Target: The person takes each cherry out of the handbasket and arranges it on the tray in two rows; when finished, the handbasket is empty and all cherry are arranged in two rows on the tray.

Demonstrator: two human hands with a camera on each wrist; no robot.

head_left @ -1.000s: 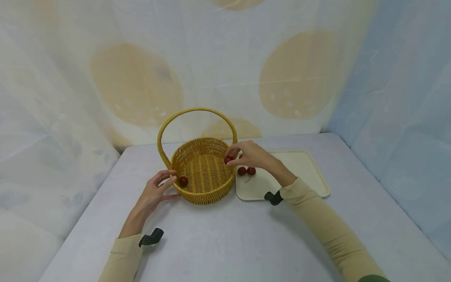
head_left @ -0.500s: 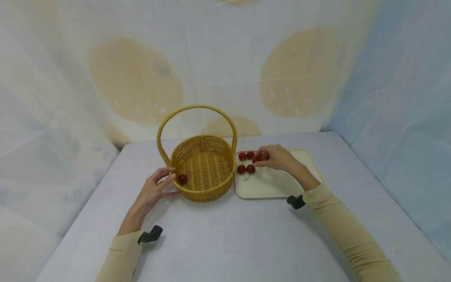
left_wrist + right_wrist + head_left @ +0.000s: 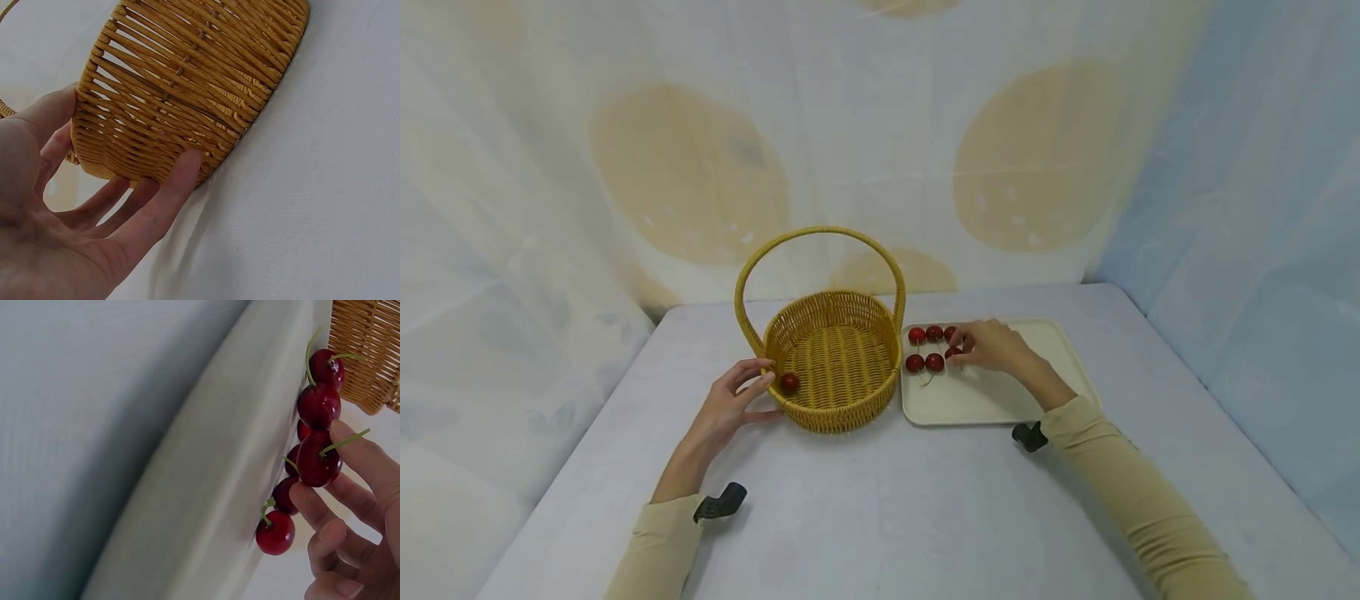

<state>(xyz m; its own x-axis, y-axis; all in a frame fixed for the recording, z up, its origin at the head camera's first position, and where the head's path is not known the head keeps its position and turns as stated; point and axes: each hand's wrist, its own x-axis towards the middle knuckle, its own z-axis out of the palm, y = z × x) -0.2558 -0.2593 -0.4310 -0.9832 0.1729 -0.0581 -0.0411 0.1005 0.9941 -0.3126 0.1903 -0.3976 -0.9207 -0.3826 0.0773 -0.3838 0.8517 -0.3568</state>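
Note:
A yellow wicker basket with a tall hooped handle stands left of a cream tray. My left hand holds the basket at its left side; in the left wrist view its fingers lie against the woven wall. One cherry lies inside, near that side. Over the tray, my right hand pinches a dark red cherry with a green stem between thumb and fingertip. Several more cherries sit in two short rows at the tray's left end, right beside the pinched one.
A pale cloth covers the table. Behind it hangs a white curtain with orange round patches, and a bluish curtain closes off the right side. The basket's handle arches high above its rim.
My right hand has moved right from the basket's right rim to the tray, carrying a cherry, and has lowered slightly in the last half second. My left hand stays at the basket.

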